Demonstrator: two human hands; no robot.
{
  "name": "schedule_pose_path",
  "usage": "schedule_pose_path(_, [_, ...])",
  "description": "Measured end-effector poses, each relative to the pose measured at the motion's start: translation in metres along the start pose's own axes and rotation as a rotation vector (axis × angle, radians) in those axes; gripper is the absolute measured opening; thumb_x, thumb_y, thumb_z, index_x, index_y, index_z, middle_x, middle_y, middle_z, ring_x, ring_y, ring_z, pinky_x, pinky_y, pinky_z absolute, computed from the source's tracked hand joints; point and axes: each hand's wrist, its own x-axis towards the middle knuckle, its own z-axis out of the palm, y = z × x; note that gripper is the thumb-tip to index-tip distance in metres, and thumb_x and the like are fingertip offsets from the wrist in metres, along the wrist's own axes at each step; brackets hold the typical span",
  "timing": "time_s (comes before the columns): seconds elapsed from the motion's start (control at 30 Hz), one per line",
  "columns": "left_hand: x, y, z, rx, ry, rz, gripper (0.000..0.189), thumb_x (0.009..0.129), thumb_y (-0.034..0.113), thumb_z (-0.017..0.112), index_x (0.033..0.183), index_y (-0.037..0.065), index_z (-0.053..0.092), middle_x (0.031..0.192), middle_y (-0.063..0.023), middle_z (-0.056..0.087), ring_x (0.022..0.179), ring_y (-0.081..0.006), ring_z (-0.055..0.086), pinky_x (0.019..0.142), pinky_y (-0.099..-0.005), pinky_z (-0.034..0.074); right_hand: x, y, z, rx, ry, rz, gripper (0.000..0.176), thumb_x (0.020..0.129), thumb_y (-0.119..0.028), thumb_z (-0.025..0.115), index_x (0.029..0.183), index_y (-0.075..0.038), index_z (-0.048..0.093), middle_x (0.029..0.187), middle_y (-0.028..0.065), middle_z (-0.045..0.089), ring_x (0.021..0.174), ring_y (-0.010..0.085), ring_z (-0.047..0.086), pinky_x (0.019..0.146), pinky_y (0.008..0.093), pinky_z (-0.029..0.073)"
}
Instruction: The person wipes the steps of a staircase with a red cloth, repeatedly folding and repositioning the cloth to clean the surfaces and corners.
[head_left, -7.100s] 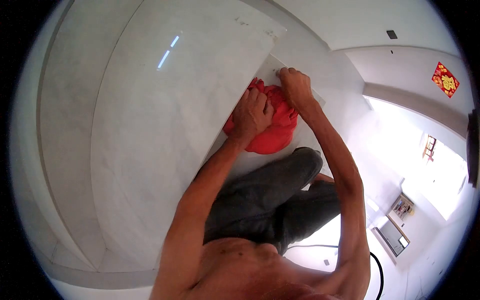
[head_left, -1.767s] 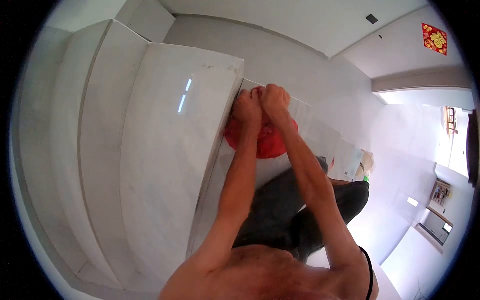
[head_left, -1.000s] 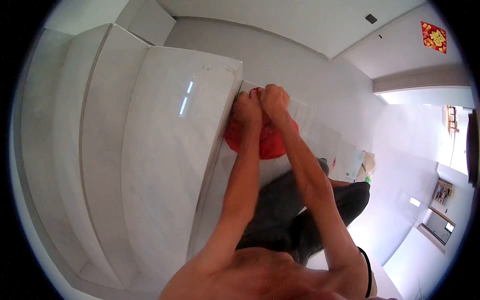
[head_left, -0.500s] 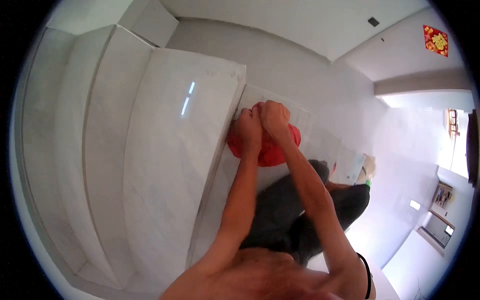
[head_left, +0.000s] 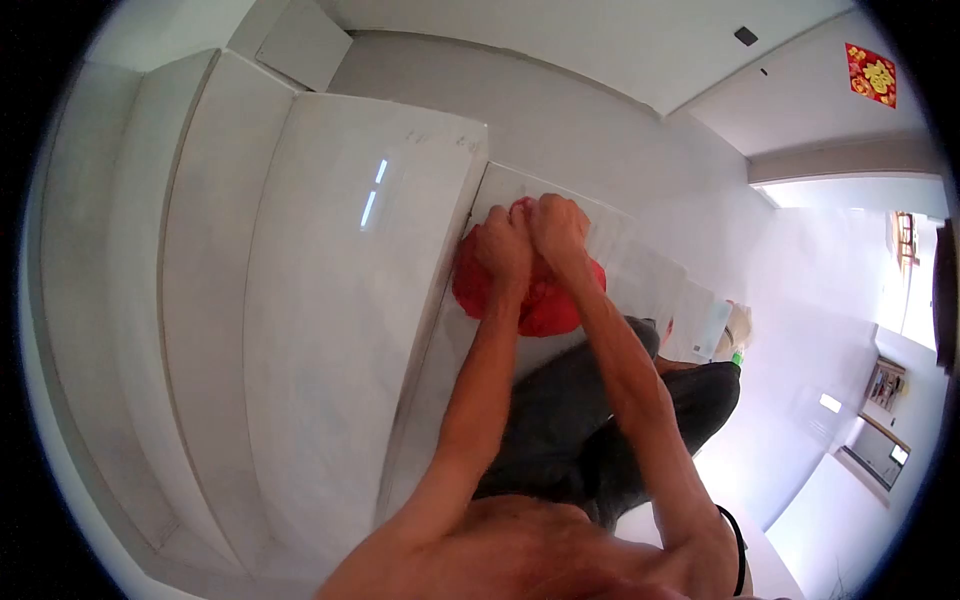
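Note:
A red plastic bag [head_left: 549, 312] rests on a pale, glossy step in front of my bent legs. My left hand [head_left: 503, 242] is closed on the bag's upper part, on the side near the taller step. Close beside it, my right hand [head_left: 560, 228] has its fingers curled round the bag too. A bunched, lighter red piece of the bag [head_left: 522, 209] pokes up between the two fists. What the bag contains is hidden, and most of my fingertips are out of sight under the knuckles.
Glossy stone steps [head_left: 340, 290] rise to the left. My legs in dark trousers [head_left: 555, 420] are bent below the bag. Beyond my knees a pale bag-like item [head_left: 735, 330] sits beside a bluish-white flat thing [head_left: 712, 328]. A red and gold paper decoration [head_left: 871, 75] hangs on the wall.
Both hands have risen slightly and moved a little apart, still gripping the red plastic bag. More of its bunched top now shows between them.

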Motion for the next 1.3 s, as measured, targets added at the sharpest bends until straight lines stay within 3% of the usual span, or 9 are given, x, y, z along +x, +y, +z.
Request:
schedule_pose_path(0.33, [-0.004, 0.000, -0.008, -0.002, -0.031, 0.020, 0.038, 0.095, 0.034, 0.062, 0.081, -0.002, 0.066, 0.082, -0.0249, 0.068, 0.081, -0.0430, 0.066, 0.069, -0.0532, 0.050, -0.024, -0.005, -0.007, 0.070, 0.004, 0.038, 0.040, 0.093, -0.032, 0.057, 0.077, 0.002, 0.070, 0.081, 0.0258, 0.068, 0.082, 0.0421, 0.068, 0.073, 0.0506, 0.053])
schedule_pose_path(0.53, [0.027, 0.011, -0.002, -0.024, -0.005, -0.035, 0.045, 0.095, 0.038, 0.060, 0.087, -0.005, 0.068, 0.090, -0.0293, 0.068, 0.083, -0.0483, 0.066, 0.072, -0.0507, 0.052, 0.027, -0.018, -0.018, 0.010, -0.153, 0.107, 0.037, 0.096, -0.032, 0.054, 0.086, -0.003, 0.074, 0.102, 0.0211, 0.071, 0.096, 0.0373, 0.068, 0.079, 0.0491, 0.054])
schedule_pose_path(0.63, [0.024, 0.013, -0.006, 0.040, -0.010, 0.027, 0.041, 0.096, 0.038, 0.059, 0.090, -0.002, 0.067, 0.089, -0.0283, 0.068, 0.083, -0.0488, 0.066, 0.071, -0.0514, 0.052, 0.017, -0.014, -0.015, -0.109, -0.137, -0.041, 0.036, 0.094, -0.031, 0.056, 0.084, 0.001, 0.069, 0.086, 0.0252, 0.068, 0.086, 0.0402, 0.068, 0.072, 0.0500, 0.054])
schedule_pose_path(0.73, [-0.009, -0.002, -0.010, 0.016, 0.035, 0.242, 0.025, 0.097, 0.030, 0.058, 0.088, 0.007, 0.064, 0.079, -0.0221, 0.068, 0.075, -0.0439, 0.066, 0.063, -0.0551, 0.049, -0.020, 0.001, -0.004, -0.030, -0.014, 0.000, 0.032, 0.095, -0.030, 0.054, 0.088, -0.002, 0.069, 0.086, 0.0239, 0.068, 0.086, 0.0428, 0.067, 0.073, 0.0506, 0.052])
schedule_pose_path(0.83, [-0.018, -0.004, 0.001, 0.019, 0.027, 0.226, 0.025, 0.097, 0.031, 0.058, 0.087, 0.008, 0.064, 0.079, -0.0218, 0.068, 0.076, -0.0422, 0.067, 0.064, -0.0540, 0.050, -0.035, 0.011, -0.016, 0.048, -0.069, 0.240, 0.023, 0.095, -0.022, 0.055, 0.104, -0.006, 0.068, 0.094, 0.0162, 0.071, 0.094, 0.0373, 0.068, 0.082, 0.0475, 0.054])
schedule_pose_path(0.93, [-0.029, 0.006, -0.004, -0.115, 0.055, 0.252, 0.023, 0.099, 0.026, 0.057, 0.098, 0.005, 0.066, 0.091, -0.0203, 0.070, 0.083, -0.0447, 0.067, 0.071, -0.0501, 0.053, -0.050, 0.028, -0.034, 0.275, 0.154, 0.089, 0.019, 0.095, -0.018, 0.055, 0.103, -0.006, 0.066, 0.096, 0.0201, 0.070, 0.095, 0.0400, 0.067, 0.082, 0.0473, 0.053])
schedule_pose_path(1.03, [-0.043, 0.016, -0.027, -0.320, 0.111, 0.355, 0.024, 0.098, 0.026, 0.059, 0.103, 0.004, 0.069, 0.093, -0.0207, 0.070, 0.086, -0.0425, 0.068, 0.077, -0.0476, 0.053, -0.060, 0.024, -0.053, 0.422, 0.136, 0.113, 0.018, 0.093, -0.014, 0.055, 0.102, -0.005, 0.067, 0.099, 0.0225, 0.069, 0.096, 0.0419, 0.065, 0.082, 0.0484, 0.051])
schedule_pose_path(1.13, [-0.055, -0.003, -0.035, -0.349, 0.078, 0.361, 0.027, 0.098, 0.025, 0.059, 0.106, 0.002, 0.069, 0.096, -0.0209, 0.071, 0.088, -0.0376, 0.069, 0.081, -0.0433, 0.053, -0.090, 0.035, -0.043, 0.510, 0.197, -0.100, 0.021, 0.091, -0.011, 0.053, 0.105, -0.004, 0.067, 0.103, 0.0231, 0.069, 0.096, 0.0416, 0.065, 0.083, 0.0497, 0.050])
schedule_pose_path(1.3, [-0.075, -0.042, -0.032, -0.367, 0.014, 0.110, 0.027, 0.097, 0.024, 0.060, 0.103, -0.001, 0.070, 0.098, -0.0188, 0.072, 0.091, -0.0305, 0.068, 0.083, -0.0392, 0.052, -0.124, 0.027, -0.054, 0.447, 0.101, -0.129, 0.022, 0.089, -0.008, 0.054, 0.105, 0.000, 0.067, 0.104, 0.0210, 0.067, 0.101, 0.0418, 0.061, 0.088, 0.0496, 0.048])
